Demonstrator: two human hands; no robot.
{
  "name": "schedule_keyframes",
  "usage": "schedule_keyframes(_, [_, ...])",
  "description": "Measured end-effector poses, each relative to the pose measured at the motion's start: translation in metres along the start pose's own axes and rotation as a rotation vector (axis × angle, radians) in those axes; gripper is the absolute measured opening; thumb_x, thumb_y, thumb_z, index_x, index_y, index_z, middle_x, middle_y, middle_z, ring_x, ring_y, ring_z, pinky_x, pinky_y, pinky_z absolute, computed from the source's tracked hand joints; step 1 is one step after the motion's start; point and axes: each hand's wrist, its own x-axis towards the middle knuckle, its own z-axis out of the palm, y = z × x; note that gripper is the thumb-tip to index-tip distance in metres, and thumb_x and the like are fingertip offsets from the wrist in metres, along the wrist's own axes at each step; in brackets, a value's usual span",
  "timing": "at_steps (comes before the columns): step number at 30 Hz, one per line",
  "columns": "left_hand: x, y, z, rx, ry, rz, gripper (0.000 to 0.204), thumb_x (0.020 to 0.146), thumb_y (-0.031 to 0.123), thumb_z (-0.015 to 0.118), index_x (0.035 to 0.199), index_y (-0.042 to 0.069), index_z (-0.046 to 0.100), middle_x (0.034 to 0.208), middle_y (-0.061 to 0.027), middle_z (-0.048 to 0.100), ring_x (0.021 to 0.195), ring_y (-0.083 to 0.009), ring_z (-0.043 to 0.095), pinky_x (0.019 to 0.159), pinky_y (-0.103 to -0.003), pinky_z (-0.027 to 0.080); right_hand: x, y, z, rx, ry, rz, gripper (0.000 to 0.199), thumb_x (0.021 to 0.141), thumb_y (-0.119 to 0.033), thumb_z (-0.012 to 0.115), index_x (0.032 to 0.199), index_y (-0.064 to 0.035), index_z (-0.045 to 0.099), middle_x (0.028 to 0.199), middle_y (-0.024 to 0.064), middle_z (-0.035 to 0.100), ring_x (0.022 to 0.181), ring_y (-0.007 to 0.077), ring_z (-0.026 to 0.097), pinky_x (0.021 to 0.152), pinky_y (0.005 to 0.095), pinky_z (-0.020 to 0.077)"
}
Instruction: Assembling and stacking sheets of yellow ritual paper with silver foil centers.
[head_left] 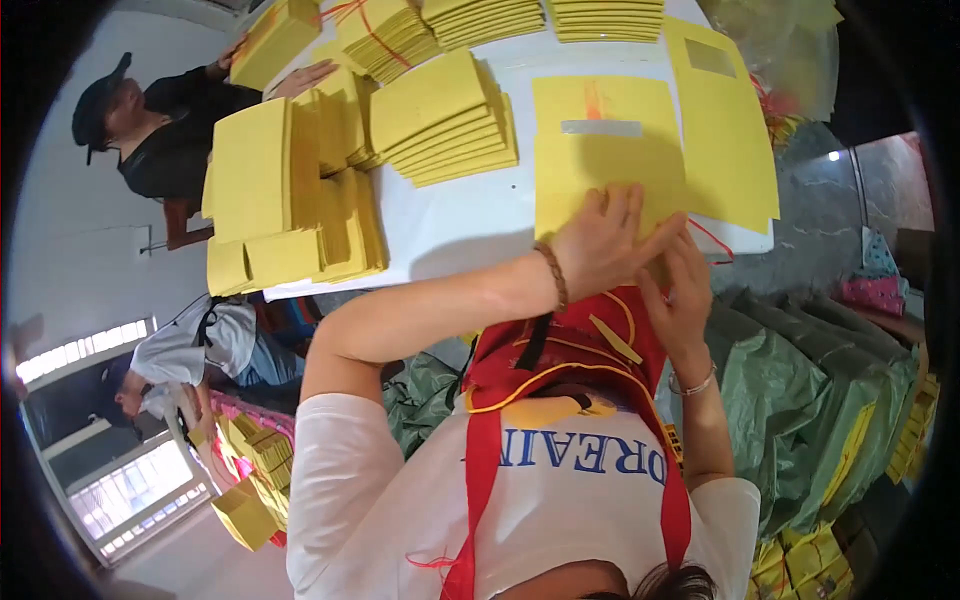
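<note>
A yellow paper envelope (610, 160) with a grey strip across its upper part lies flat on the white table in front of me. My left hand (605, 235) rests on its lower part, fingers stretched out and pressing down. Beside it, my right hand (685, 285) bends round the near edge, thumb below and fingers above, pinching the paper; the fingertips partly hide the grip. Right of the envelope lies another yellow piece (725, 140) with a greyish rectangle near its top.
Stacks of folded yellow envelopes (440, 115) and thicker piles (255, 170) stand on the table (450, 225) to the left. A person in a black cap (150, 130) handles a pile there. Another person (220, 345) works farther back. Green sacks (770, 390) stand at my right.
</note>
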Motion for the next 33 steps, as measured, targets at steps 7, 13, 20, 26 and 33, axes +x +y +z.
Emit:
schedule_keyframes(7, [-0.017, -0.010, 0.010, -0.068, 0.029, -0.144, 0.058, 0.073, 0.018, 0.058, 0.127, 0.002, 0.046, 0.117, -0.0220, 0.054, 0.103, -0.0318, 0.054, 0.084, -0.038, 0.046, 0.012, -0.011, -0.020, 0.104, 0.115, -0.035, 0.046, 0.077, -0.008, 0.066, 0.120, -0.0031, 0.053, 0.129, 0.0165, 0.046, 0.118, 0.0318, 0.045, 0.097, 0.0407, 0.0354])
schedule_keyframes(13, [-0.031, -0.065, -0.038, -0.406, 0.193, -0.174, 0.048, 0.070, 0.002, 0.055, 0.118, 0.001, 0.054, 0.115, -0.0157, 0.058, 0.100, -0.0316, 0.057, 0.085, -0.039, 0.046, 0.012, -0.012, -0.009, 0.124, 0.167, -0.011, 0.047, 0.080, -0.008, 0.065, 0.123, -0.0013, 0.049, 0.132, 0.0180, 0.043, 0.122, 0.0337, 0.040, 0.100, 0.0418, 0.0328])
schedule_keyframes(20, [-0.075, -0.188, -0.035, 0.073, 0.357, -0.400, 0.046, 0.072, -0.002, 0.059, 0.117, 0.008, 0.055, 0.109, -0.0085, 0.062, 0.097, -0.0303, 0.056, 0.081, -0.040, 0.044, 0.016, -0.006, -0.016, 0.089, 0.142, 0.064, 0.041, 0.083, -0.004, 0.060, 0.122, 0.0004, 0.050, 0.127, 0.0172, 0.049, 0.118, 0.0321, 0.046, 0.097, 0.0393, 0.0368])
schedule_keyframes(26, [-0.115, -0.198, 0.064, 0.014, 0.188, -0.474, 0.043, 0.075, -0.003, 0.054, 0.117, 0.009, 0.055, 0.115, -0.0134, 0.060, 0.097, -0.0347, 0.056, 0.083, -0.041, 0.046, 0.008, -0.001, -0.013, 0.142, 0.108, 0.082, 0.036, 0.083, -0.001, 0.059, 0.118, -0.0007, 0.055, 0.121, 0.0146, 0.053, 0.113, 0.0290, 0.050, 0.095, 0.0369, 0.0395])
schedule_keyframes(33, [-0.106, -0.215, 0.037, 0.008, 0.067, -0.512, 0.041, 0.080, 0.002, 0.054, 0.120, 0.011, 0.053, 0.121, -0.0081, 0.056, 0.113, -0.0292, 0.048, 0.091, -0.042, 0.038, 0.013, 0.002, -0.010, 0.156, 0.106, 0.099, 0.033, 0.083, -0.001, 0.058, 0.116, -0.0005, 0.057, 0.119, 0.0136, 0.054, 0.111, 0.0278, 0.051, 0.094, 0.0362, 0.0395])
